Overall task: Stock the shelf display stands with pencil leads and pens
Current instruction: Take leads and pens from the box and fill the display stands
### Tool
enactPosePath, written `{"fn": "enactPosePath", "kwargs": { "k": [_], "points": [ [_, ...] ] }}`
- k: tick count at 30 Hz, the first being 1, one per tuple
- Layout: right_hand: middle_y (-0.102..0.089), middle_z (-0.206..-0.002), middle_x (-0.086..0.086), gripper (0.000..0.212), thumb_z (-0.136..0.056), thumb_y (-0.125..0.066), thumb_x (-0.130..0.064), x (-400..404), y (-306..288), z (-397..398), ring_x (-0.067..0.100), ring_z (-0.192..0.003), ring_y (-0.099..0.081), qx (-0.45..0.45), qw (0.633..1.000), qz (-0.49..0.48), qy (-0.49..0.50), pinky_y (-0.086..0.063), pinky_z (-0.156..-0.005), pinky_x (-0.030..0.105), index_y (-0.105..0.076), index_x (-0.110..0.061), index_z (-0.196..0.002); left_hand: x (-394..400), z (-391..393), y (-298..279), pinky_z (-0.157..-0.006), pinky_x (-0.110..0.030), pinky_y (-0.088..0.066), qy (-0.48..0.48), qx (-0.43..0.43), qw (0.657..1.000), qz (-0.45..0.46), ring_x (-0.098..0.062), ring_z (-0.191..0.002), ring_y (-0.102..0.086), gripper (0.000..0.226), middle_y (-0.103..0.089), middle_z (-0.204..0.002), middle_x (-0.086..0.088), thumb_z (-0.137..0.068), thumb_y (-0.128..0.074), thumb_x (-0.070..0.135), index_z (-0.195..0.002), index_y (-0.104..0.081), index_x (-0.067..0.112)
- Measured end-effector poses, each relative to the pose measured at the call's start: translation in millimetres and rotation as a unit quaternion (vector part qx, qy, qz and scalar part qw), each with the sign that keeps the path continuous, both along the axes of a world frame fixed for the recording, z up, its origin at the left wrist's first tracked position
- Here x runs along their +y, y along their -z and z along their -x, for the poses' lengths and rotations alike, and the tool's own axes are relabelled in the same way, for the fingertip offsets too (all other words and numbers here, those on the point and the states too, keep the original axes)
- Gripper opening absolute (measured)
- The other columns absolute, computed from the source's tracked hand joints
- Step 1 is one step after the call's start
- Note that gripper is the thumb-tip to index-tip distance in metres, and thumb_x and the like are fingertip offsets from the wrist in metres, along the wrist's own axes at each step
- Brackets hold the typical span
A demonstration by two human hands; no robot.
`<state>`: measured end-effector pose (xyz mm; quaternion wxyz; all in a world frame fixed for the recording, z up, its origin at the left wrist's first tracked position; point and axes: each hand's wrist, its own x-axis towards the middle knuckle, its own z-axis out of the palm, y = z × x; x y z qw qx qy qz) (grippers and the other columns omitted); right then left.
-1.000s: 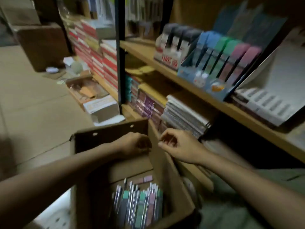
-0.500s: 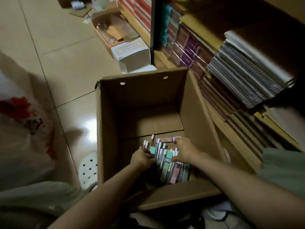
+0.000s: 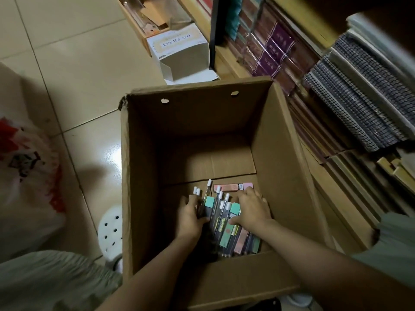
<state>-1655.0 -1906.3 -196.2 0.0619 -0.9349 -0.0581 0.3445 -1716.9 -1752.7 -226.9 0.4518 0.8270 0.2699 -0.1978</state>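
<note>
An open cardboard box [image 3: 143,167] stands on the floor before me. At its bottom lies a bunch of pens with white caps [image 3: 221,212] mixed with green and pink pencil lead cases [image 3: 226,237]. One pink case [image 3: 226,187] lies crosswise behind them. My left hand [image 3: 190,217] grips the left side of the bunch, fingers curled round some pens. My right hand [image 3: 252,208] rests on the right side, fingers spread over the cases. The display stands are out of view.
A low shelf at the right holds spiral notebooks [image 3: 359,97] and wrapped purple books [image 3: 274,55]. A white carton [image 3: 182,52] sits on the tiled floor behind the box. A plastic bag [image 3: 27,182] and a white perforated stool [image 3: 111,230] are at the left.
My head turned down from the shelf stands to the box. Both hands went from the box's rim down to the pens at its bottom and closed in on the bunch.
</note>
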Motion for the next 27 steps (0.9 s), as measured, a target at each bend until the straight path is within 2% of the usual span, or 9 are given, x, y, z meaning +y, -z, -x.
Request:
{"fn": "enactPosePath", "kwargs": {
  "k": [2, 4, 6, 10, 14, 17, 20, 24, 27],
  "points": [
    [-0.049, -0.124, 0.001, 0.055, -0.07, -0.085, -0.034, 0, 0, -4, 0.023, -0.12, -0.044, 0.016, 0.997, -0.042, 0.069, -0.039, -0.1, 0.038, -0.053, -0.021, -0.113, 0, -1, 0, -0.091, -0.018, -0.037, 0.012, -0.011, 1.0, -0.002, -0.018, -0.121, -0.044, 0.054, -0.037, -0.117, 0.007, -0.079, -0.068, -0.007, -0.121, -0.055, 0.024],
    [-0.056, -0.114, 0.003, 0.049, -0.072, -0.085, -0.021, 1, -3, -8, 0.023, -0.108, -0.054, 0.026, 0.984, -0.098, 0.148, -0.048, -0.092, 0.041, -0.05, -0.019, -0.106, -1, -3, 2, -0.105, -0.028, -0.04, 0.024, -0.003, 1.0, -0.02, -0.023, -0.13, -0.039, 0.054, -0.037, -0.132, 0.001, -0.08, -0.071, 0.0, -0.126, -0.054, 0.024],
    [-0.061, -0.103, 0.006, 0.043, -0.077, -0.081, -0.01, 2, -9, -12, 0.023, -0.094, -0.061, 0.03, 0.967, -0.146, 0.206, -0.055, -0.082, 0.043, -0.049, -0.015, -0.105, -3, -2, 3, -0.111, -0.038, -0.039, 0.027, 0.012, 0.999, -0.037, -0.025, -0.134, -0.037, 0.054, -0.032, -0.143, -0.005, -0.082, -0.072, 0.009, -0.131, -0.052, 0.023],
    [-0.062, -0.102, 0.006, 0.032, -0.085, -0.072, -0.005, 0, -18, -20, 0.02, -0.087, -0.064, 0.009, 0.95, -0.194, 0.245, -0.055, -0.062, 0.03, -0.049, -0.016, -0.103, -5, -4, 5, -0.1, -0.021, -0.035, 0.075, -0.034, 0.994, -0.069, -0.017, -0.126, -0.044, 0.061, -0.038, -0.137, 0.001, -0.084, -0.071, 0.009, -0.137, -0.046, 0.026],
    [-0.062, -0.109, 0.005, 0.03, -0.087, -0.07, -0.009, -3, -24, -24, 0.018, -0.09, -0.062, -0.005, 0.949, -0.203, 0.24, -0.045, -0.053, 0.017, -0.051, -0.018, -0.108, 0, -21, 3, -0.098, -0.029, -0.045, 0.192, 0.002, 0.973, -0.128, -0.021, -0.121, -0.048, 0.067, -0.038, -0.136, -0.001, -0.084, -0.071, 0.014, -0.141, -0.041, 0.037],
    [-0.062, -0.109, 0.005, 0.028, -0.088, -0.069, -0.01, -3, -27, -23, 0.019, -0.092, -0.064, -0.003, 0.946, -0.208, 0.247, -0.054, -0.06, 0.023, -0.052, -0.018, -0.108, 5, -32, 2, -0.091, -0.031, -0.049, 0.225, 0.019, 0.965, -0.132, -0.024, -0.113, -0.053, 0.061, -0.04, -0.13, -0.003, -0.08, -0.075, 0.018, -0.132, -0.047, 0.036],
    [-0.062, -0.107, 0.004, 0.027, -0.088, -0.069, -0.012, -3, -27, -22, 0.019, -0.092, -0.065, -0.002, 0.948, -0.203, 0.245, -0.058, -0.067, 0.028, -0.052, -0.019, -0.107, 8, -34, 5, -0.091, -0.03, -0.049, 0.204, 0.015, 0.972, -0.111, -0.024, -0.114, -0.054, 0.057, -0.041, -0.13, -0.003, -0.076, -0.079, 0.016, -0.122, -0.052, 0.034],
    [-0.062, -0.107, 0.004, 0.027, -0.087, -0.07, -0.013, -5, -28, -23, 0.016, -0.085, -0.064, -0.01, 0.948, -0.202, 0.244, -0.049, -0.053, 0.019, -0.053, -0.02, -0.107, 6, -31, 6, -0.099, -0.031, -0.047, 0.171, -0.025, 0.982, -0.072, -0.022, -0.121, -0.05, 0.06, -0.042, -0.134, -0.001, -0.071, -0.081, 0.011, -0.122, -0.053, 0.029],
    [-0.061, -0.106, 0.004, 0.027, -0.088, -0.07, -0.014, -8, -33, -22, 0.014, -0.079, -0.064, -0.017, 0.946, -0.208, 0.25, -0.045, -0.049, 0.017, -0.051, -0.024, -0.105, 3, -29, 1, -0.092, -0.035, -0.052, 0.095, -0.048, 0.994, -0.028, -0.018, -0.111, -0.058, 0.052, -0.059, -0.119, 0.0, -0.075, -0.079, 0.014, -0.119, -0.055, 0.027]
  ]
}}
